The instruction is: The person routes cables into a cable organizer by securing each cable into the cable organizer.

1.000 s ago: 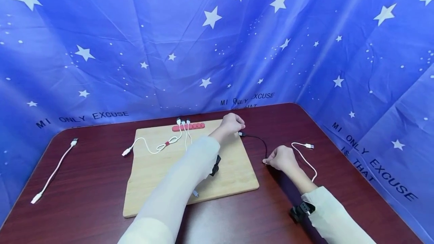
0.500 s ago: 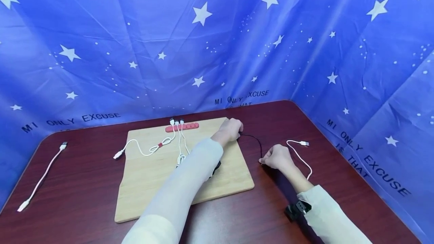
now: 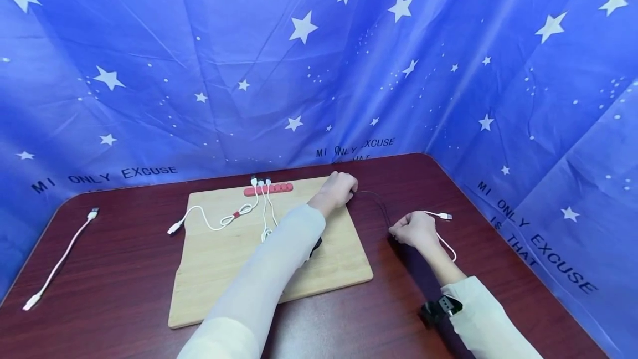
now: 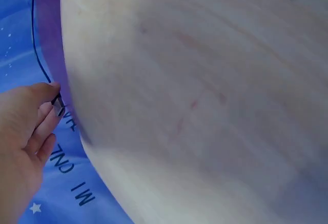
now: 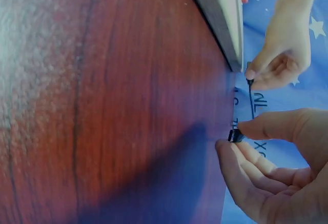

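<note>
One black cable spans the gap from your left hand, pinching one end near the far right corner of the wooden board, to your right hand, pinching the other end, nearer you, over the worktop.

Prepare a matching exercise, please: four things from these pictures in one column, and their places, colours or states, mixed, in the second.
1. black cable
2. red strip
3. curtain
4. wooden board

A. blue, behind the table
B. pinched by the left hand and right hand
C. lying directly on the table
D. near the board's far edge

Pairs: 1-B; 2-D; 3-A; 4-C
</note>
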Demonstrator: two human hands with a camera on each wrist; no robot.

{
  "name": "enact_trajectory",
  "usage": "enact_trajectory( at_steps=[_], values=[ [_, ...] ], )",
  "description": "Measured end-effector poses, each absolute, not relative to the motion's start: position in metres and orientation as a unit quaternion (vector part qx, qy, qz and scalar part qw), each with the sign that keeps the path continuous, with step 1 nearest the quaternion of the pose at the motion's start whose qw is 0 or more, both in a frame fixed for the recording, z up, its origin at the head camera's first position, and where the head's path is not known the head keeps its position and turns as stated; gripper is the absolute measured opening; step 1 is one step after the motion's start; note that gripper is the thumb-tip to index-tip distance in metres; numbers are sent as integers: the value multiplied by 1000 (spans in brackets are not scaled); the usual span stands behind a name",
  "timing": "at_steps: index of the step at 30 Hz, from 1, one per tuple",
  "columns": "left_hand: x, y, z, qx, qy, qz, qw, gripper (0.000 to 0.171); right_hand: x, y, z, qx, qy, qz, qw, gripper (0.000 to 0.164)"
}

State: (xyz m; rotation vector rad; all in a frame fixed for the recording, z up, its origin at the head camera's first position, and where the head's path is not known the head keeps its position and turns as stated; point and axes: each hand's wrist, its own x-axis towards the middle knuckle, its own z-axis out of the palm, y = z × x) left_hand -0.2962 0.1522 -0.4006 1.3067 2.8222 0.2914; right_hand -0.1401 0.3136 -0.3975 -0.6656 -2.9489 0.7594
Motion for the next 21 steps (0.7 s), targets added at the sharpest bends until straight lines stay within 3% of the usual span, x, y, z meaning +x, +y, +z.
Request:
enact_trajectory(
  at_steps=[8,14,21],
  values=[
    [-302,128,-385,405,905,129,4,19,-143,314,-397,-158,-946,274,76,16],
    [-302,104,-373,427,891,148,-47,15,-151,316,-394,-79,-956,241,147,12],
    [-296,79,-366,443,880,149,-83,14,-159,316,-380,-44,-957,246,145,12]
  ],
)
